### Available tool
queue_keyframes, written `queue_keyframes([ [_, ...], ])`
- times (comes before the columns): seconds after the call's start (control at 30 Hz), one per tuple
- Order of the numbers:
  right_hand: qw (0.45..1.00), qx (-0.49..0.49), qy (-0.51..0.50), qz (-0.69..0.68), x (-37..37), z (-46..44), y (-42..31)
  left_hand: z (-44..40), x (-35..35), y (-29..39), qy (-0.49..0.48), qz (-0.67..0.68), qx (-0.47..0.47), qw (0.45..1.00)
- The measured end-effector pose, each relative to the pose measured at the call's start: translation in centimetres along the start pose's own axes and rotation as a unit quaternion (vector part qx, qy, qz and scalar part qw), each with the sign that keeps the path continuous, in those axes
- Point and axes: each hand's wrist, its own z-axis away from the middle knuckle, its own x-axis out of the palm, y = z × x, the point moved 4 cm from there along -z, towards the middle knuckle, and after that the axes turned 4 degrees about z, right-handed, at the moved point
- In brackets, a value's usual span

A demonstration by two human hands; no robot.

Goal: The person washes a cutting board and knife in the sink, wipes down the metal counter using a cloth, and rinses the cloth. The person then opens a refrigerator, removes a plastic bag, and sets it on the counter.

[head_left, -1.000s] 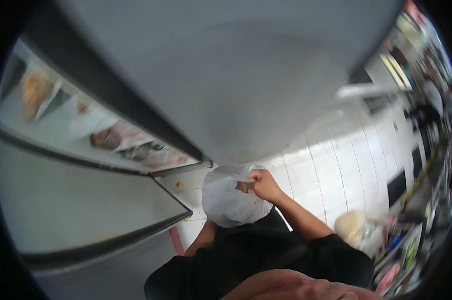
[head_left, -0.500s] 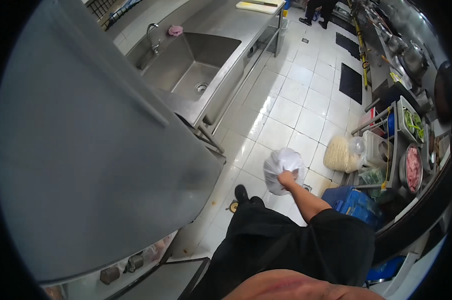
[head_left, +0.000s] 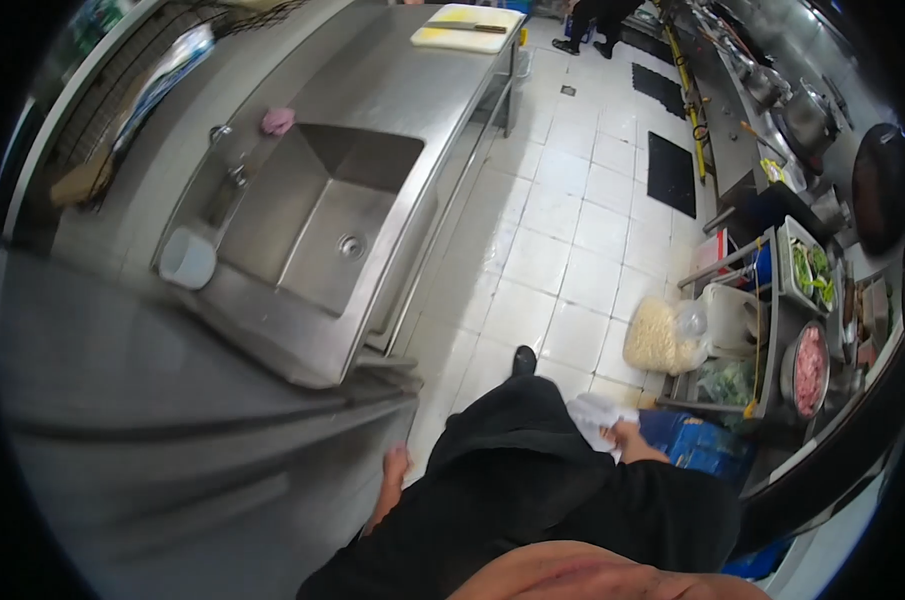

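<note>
My right hand point(head_left: 624, 434) is closed on a white plastic bag point(head_left: 596, 413), low at my right side and beside a blue container point(head_left: 700, 446). Part of the bag is hidden behind my dark clothing. At my other side, my left hand point(head_left: 396, 462) hangs near the grey fridge point(head_left: 222, 480); it is small and blurred, so its fingers cannot be made out.
On the left a steel sink point(head_left: 312, 240) joins a counter with a knife point(head_left: 467, 27) on a cutting board point(head_left: 442, 38). A bag of pale noodles point(head_left: 657, 338) stands right, near a bowl of meat point(head_left: 808, 372). Another person's legs point(head_left: 597, 22) are far ahead.
The white bag has moved from over the floor in front of me to low at my right side. My left hand has come into view, the fridge's open compartment has left it, and more of the sink shows.
</note>
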Motion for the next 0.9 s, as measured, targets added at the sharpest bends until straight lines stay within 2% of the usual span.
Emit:
queue_keyframes([
  [0.03,0.986,-0.019,0.046,0.160,-1.2,-3.7,3.1,-5.8,2.9,2.5,-0.064,0.238,-0.009,0.969],
  [0.07,0.992,-0.043,0.109,-0.042,-0.2,5.2,-3.1,-5.7,2.4,12.2,-0.060,0.217,0.045,0.973],
  [0.1,0.947,-0.070,0.103,0.296,-1.5,2.3,-2.5,-11.9,4.6,14.5,-0.031,0.193,0.191,0.962],
  [0.13,0.984,0.051,0.093,0.146,-0.8,5.4,-4.0,-10.8,3.6,23.1,-0.067,0.187,0.216,0.956],
  [0.17,0.952,-0.053,0.036,0.300,-1.3,2.3,-0.9,-9.2,1.9,31.9,-0.014,0.082,0.272,0.959],
  [0.2,0.884,-0.169,0.012,0.436,-1.9,-1.2,2.7,-10.4,1.2,37.4,0.029,0.054,0.353,0.934],
  [0.23,0.972,-0.091,0.175,0.124,-0.9,6.6,-3.1,-11.3,-0.1,43.0,0.077,0.056,0.389,0.916],
  [0.27,0.981,-0.054,0.178,0.052,-1.1,13.2,-10.7,-12.2,-1.6,47.8,0.141,0.076,0.461,0.873],
  [0.3,0.961,0.120,0.134,-0.209,1.4,6.8,-3.9,-13.4,-3.4,51.7,0.149,0.056,0.389,0.907],
  [0.33,0.953,0.195,0.209,-0.104,0.6,3.0,1.2,-14.8,-5.0,54.8,0.202,0.084,0.397,0.891],
  [0.37,0.946,0.215,0.187,-0.155,-0.4,5.5,-2.7,-17.2,-6.2,57.0,0.269,0.087,0.442,0.851],
  [0.47,0.923,0.241,0.156,-0.256,-1.3,5.4,-7.6,-22.8,-7.1,62.1,0.320,0.053,0.419,0.848],
  [0.5,0.935,0.237,0.109,-0.241,-1.7,5.4,-9.5,-27.4,-6.3,61.8,0.275,0.005,0.371,0.887],
  [0.53,0.919,0.094,0.060,-0.379,-0.6,1.0,-9.0,-30.1,-5.4,61.8,0.226,-0.041,0.323,0.918],
  [0.57,0.923,0.140,0.073,-0.351,-1.1,1.3,-11.0,-29.7,-5.3,62.9,0.228,-0.036,0.320,0.919],
  [0.6,0.923,0.184,0.086,-0.327,-1.6,1.9,-14.0,-28.7,-4.9,65.0,0.171,-0.124,0.283,0.936],
  [0.63,0.935,0.171,0.088,-0.299,-2.2,1.8,-16.9,-28.1,-4.8,66.8,0.111,-0.212,0.245,0.940],
  [0.67,0.952,0.137,0.087,-0.261,-3.0,2.5,-21.2,-28.4,-5.3,67.7,0.112,-0.208,0.246,0.940],
  [0.73,0.978,0.065,0.094,-0.173,-4.9,4.2,-30.5,-29.3,-5.9,68.0,0.030,-0.218,0.222,0.950],
  [0.83,0.992,-0.026,0.107,-0.061,-6.7,5.8,-44.2,-29.3,-7.0,70.1,0.017,-0.201,0.228,0.953],
  [0.87,0.992,-0.032,0.114,-0.053,-7.2,5.7,-47.3,-29.2,-7.0,70.9,-0.030,-0.238,0.198,0.950],
  [0.9,0.987,-0.105,0.115,0.031,-8.0,5.3,-51.6,-29.4,-7.0,71.9,-0.075,-0.269,0.170,0.945],
])
